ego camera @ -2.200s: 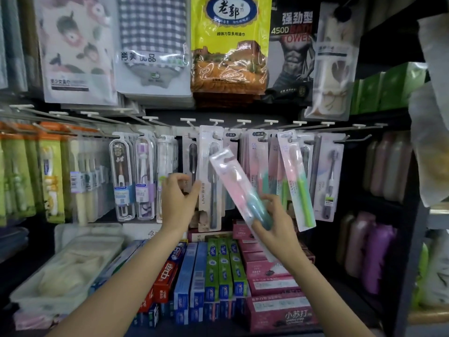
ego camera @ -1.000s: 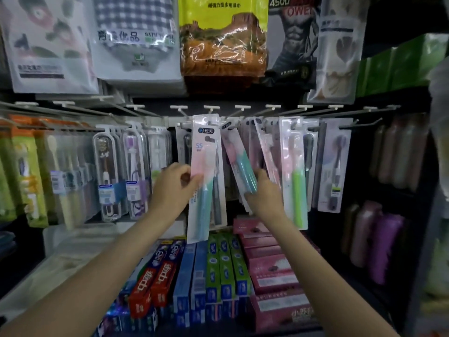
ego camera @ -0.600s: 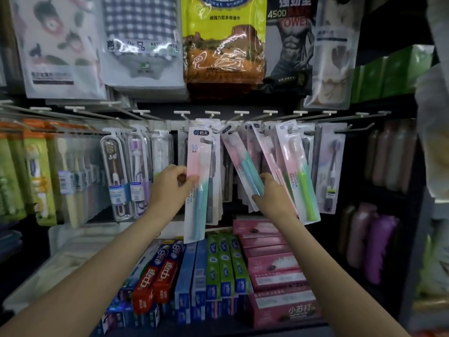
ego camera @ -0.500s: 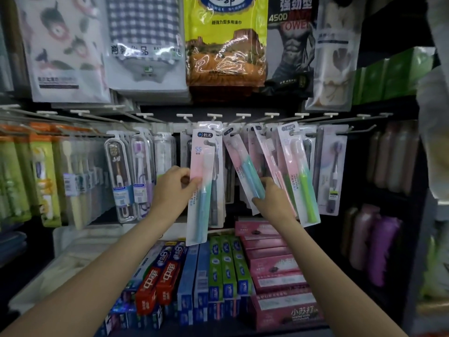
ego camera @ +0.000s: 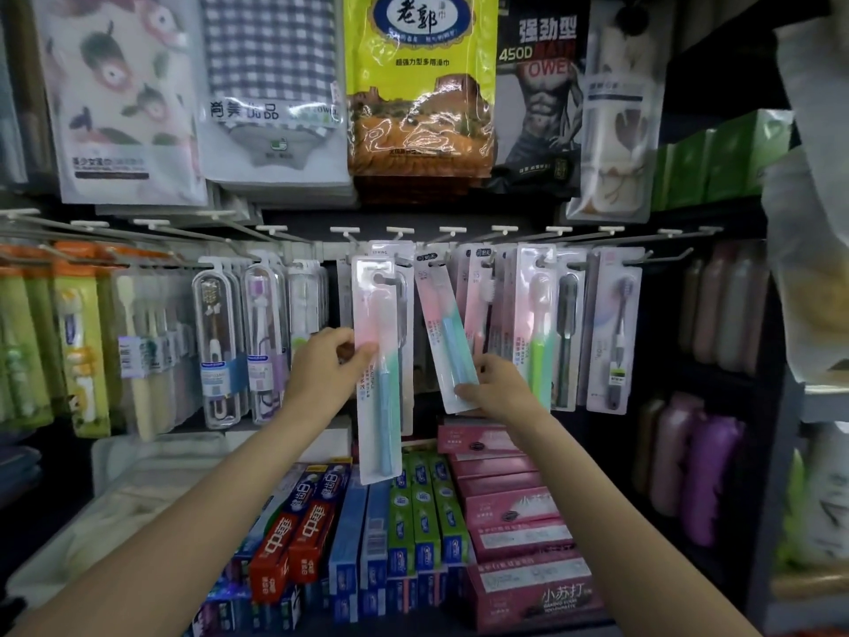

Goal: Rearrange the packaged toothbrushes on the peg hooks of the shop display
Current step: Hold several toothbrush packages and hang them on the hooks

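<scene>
Before a shop display (ego camera: 716, 209) of peg hooks (ego camera: 400, 232), a person's left hand (ego camera: 324, 366) pinches a pink-and-teal toothbrush pack (ego camera: 377, 360) while the right hand (ego camera: 494, 383) grips another pack's (ego camera: 444, 335) bottom, likely mid-hanging; next, thread hole onto hook.

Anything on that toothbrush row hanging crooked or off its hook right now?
Yes. The pink-and-blue pack pinched by the right hand hangs slanted, its bottom swung right against the upright packs beside it. The pack in the left hand hangs straight but lower than the row; whether its hole sits on a hook I cannot tell.
</scene>
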The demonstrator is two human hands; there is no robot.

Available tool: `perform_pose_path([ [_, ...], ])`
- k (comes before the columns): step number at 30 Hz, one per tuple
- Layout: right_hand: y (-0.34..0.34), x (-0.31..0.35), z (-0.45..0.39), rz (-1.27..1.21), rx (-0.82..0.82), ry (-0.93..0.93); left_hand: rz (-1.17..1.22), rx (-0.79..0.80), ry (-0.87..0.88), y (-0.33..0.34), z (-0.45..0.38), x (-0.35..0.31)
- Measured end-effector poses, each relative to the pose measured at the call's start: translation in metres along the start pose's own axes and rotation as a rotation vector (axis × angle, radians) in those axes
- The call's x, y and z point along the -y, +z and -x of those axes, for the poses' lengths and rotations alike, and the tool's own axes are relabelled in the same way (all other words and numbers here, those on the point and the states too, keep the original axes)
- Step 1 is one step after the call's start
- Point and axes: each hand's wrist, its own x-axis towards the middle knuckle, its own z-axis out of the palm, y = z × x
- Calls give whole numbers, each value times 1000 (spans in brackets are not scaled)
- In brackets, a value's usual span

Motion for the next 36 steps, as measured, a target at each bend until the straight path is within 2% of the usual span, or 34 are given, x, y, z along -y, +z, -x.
perform_pose_path([
  [5, -7, 9, -2, 453, -66, -92, 9, 7, -30, -5, 3, 2],
  [9, -14, 14, -2, 627, -105, -136, 13, 25, -45, -7, 3, 0],
  [13, -17, 18, -4, 599, -28, -100, 93, 71, -90, -3, 5, -8],
  [17, -8, 11, -1, 412, 26, -77, 147, 127, -137, 5, 12, -12],
  [24, -2, 5, -8, 654, -115, -73, 165, 149, -160, 6, 11, -9],
  [29, -11, 10, -8, 567, -12, -44, 161, 144, -171, 5, 14, -8],
  [36, -23, 9, -11, 570, 60, -53, 206, 146, -171, 6, 11, -12],
])
